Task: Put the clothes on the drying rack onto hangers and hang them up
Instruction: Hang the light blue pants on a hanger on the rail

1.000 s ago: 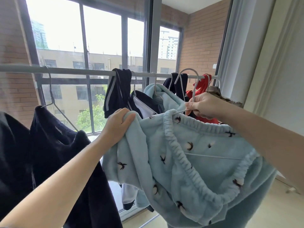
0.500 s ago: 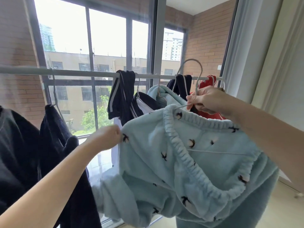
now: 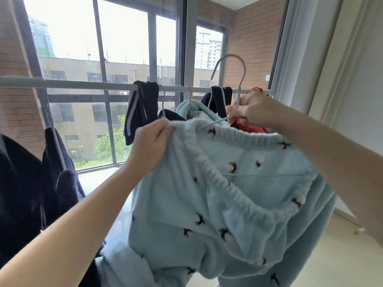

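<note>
From the head camera, the right hand (image 3: pixel 251 109) is closed around the neck of a white wire hanger (image 3: pixel 232 83), its hook rising above the knuckles. The left hand (image 3: pixel 152 141) pinches the elastic waistband of light-blue fleece pajama pants (image 3: pixel 207 193) patterned with small dark birds — the hanger's shoulder wire runs from the right hand down into that waistband, and its bottom bar shows inside the opening, below and between the two hands. The pants droop under both hands, legs hanging out of view.

Just behind the right hand runs the drying rail (image 3: pixel 87 84), already carrying a striped dark garment (image 3: pixel 143 108), a matching blue fleece top (image 3: pixel 191 110) and something red (image 3: pixel 249 127).

The step in hand appears to be seating the waistband over the hanger. Next, probably, the left hand evens the fabric so it won't slide off, then the right lifts the hook over the rail — into a gap beyond the left hand.
</note>
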A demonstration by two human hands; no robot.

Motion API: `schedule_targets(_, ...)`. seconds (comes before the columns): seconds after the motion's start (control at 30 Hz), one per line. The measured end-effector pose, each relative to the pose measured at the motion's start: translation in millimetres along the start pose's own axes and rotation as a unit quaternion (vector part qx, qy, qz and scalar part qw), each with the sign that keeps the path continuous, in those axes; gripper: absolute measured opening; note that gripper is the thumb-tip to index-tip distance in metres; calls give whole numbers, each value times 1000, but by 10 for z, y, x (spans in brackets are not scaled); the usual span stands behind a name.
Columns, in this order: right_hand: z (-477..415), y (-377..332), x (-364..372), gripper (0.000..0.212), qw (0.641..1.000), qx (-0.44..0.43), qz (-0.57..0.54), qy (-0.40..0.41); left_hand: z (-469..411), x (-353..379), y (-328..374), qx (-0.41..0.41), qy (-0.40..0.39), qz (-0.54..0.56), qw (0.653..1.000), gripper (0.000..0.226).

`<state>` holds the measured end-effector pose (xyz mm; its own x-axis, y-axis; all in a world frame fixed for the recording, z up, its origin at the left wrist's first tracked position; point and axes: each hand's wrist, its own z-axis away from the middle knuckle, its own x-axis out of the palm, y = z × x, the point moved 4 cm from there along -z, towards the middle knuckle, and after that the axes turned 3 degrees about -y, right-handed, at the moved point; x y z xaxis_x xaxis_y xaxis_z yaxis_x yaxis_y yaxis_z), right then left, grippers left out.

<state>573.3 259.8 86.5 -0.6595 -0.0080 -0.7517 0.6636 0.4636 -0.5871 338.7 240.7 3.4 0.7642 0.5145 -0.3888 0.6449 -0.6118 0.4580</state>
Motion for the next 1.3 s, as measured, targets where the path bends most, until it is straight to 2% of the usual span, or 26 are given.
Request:
schedule_targets(0.07,-3,-32,-167,30,1000,1,3,-5,-215,-36,80,-53,31,30,998,32)
schedule_targets(0.13,36,-22,-236,31,999,5,15,-35,-344,-44,24,-108,21,54,992,32)
schedule_targets(0.2,126,40,-197,31,996,8,37,-78,-346,64,-155,-190,-72,96,974,27)
schedule_targets(0.27,199,105,-139,30,995,3,21,-97,-188,211,-295,-269,-179,110,940,21)
schedule_targets(0.3,216,131,-134,30,996,0,2,-92,-115,237,-343,-280,-187,91,937,21)
schedule_targets(0.33,221,157,-147,30,997,-2,-15,-81,-64,227,-349,-271,-169,73,945,24)
schedule_targets(0.4,217,194,-200,31,998,6,-39,-55,43,206,-274,-219,-136,108,960,34)
schedule_targets(0.47,203,203,-235,30,998,15,-44,-37,172,230,-180,-175,-161,156,959,40)
schedule_targets(0.53,186,184,-235,30,999,20,-37,-34,274,248,-162,-135,-158,132,969,28)
schedule_targets(0.6,167,167,-224,29,998,26,-40,-36,296,199,-181,-97,-100,91,986,10)
schedule_targets(0.67,148,166,-205,29,998,30,-45,-39,288,121,-201,-85,-49,62,993,16)
schedule_targets(0.8,123,169,-164,30,997,30,-39,-56,269,1,-233,-65,-14,46,997,25)
schedule_targets(0.9,136,218,-135,31,995,34,-54,-79,196,-120,-369,-100,20,37,994,26)
schedule_targets(0.93,149,235,-111,31,993,36,-59,-93,153,-153,-440,-129,12,33,991,28)
schedule_targets(1.0,182,250,-42,31,990,35,-69,-114,114,-119,-513,-179,-69,31,981,29)
schedule_targets(1.07,189,235,24,30,990,23,-89,-106,161,-35,-425,-189,-129,33,973,30)
schedule_targets(1.1,180,220,48,30,990,19,-100,-94,188,-1,-320,-167,-141,15,976,32)
schedule_targets(1.17,149,191,82,30,991,15,-112,-73,234,66,-71,-67,-149,-108,981,35)
schedule_targets(1.23,113,150,135,30,991,12,-115,-68,216,69,64,-6,-97,-203,974,39)
schedule_targets(1.3,99,115,187,29,992,-6,-95,-77,172,26,35,3,-50,-216,975,37)
